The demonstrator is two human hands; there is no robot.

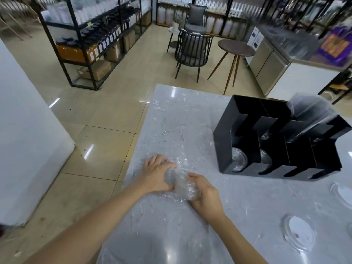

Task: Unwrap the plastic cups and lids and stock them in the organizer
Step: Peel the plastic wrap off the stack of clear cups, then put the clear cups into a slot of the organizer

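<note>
1. A single head-worn wide-angle camera looks forward and down, close over the marble table (pixel 190 119).
2. The black organizer (pixel 238 130) sits at two o'clock; shelving (pixel 91 44) at eleven.

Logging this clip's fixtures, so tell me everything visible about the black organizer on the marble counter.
The black slotted organizer looks like matte plastic or metal, boxy, with upright dividers forming several lengthwise compartments and stepped cut-outs along its front. It stands upright on the grey marble counter, to the right and apart from both hands. Clear lids stand on edge in the two left compartments; a clear plastic-wrapped stack leans in a right one.
</note>
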